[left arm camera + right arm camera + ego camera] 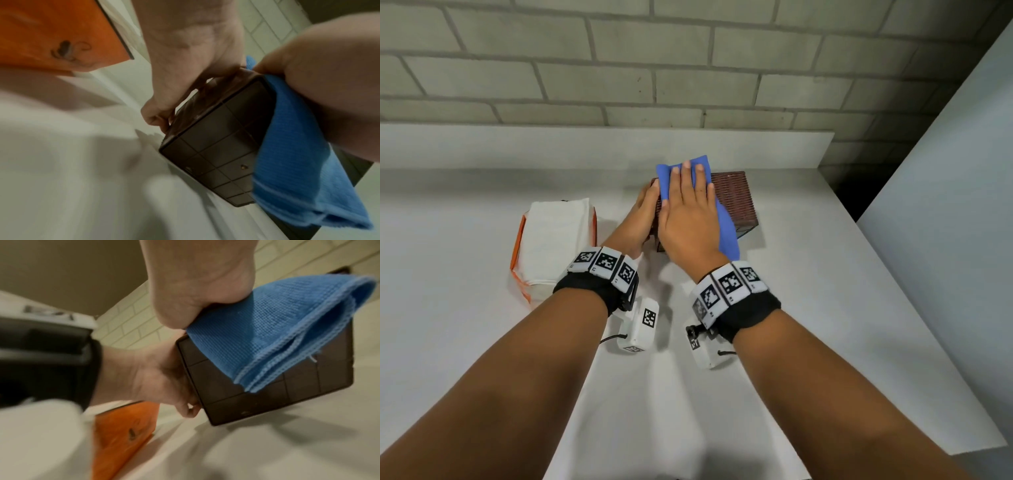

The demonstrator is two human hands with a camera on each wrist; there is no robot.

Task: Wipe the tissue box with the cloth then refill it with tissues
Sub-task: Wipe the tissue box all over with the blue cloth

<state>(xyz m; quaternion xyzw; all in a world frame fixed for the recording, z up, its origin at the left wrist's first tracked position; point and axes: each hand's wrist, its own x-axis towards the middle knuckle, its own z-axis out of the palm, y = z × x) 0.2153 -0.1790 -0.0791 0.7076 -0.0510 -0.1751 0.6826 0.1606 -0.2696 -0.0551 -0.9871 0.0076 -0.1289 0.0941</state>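
Observation:
A brown woven tissue box (734,200) lies tipped on the white table, its gridded underside (216,146) turned toward me. My left hand (645,209) grips its left side, fingers curled round the edge (158,116). My right hand (688,209) lies flat on top, its straight fingers pressing a blue cloth (726,233) onto the upper face. One folded end of the cloth (267,340) hangs over the box's underside (298,386). A pack of white tissues (554,240) in an orange wrapper lies just left of my left hand.
The white table (825,308) ends at an edge on the right, with a white panel (962,205) beyond. A raised white ledge (585,147) and a brick wall (688,68) close off the back. The orange wrapper end (123,426) sits close to my left wrist.

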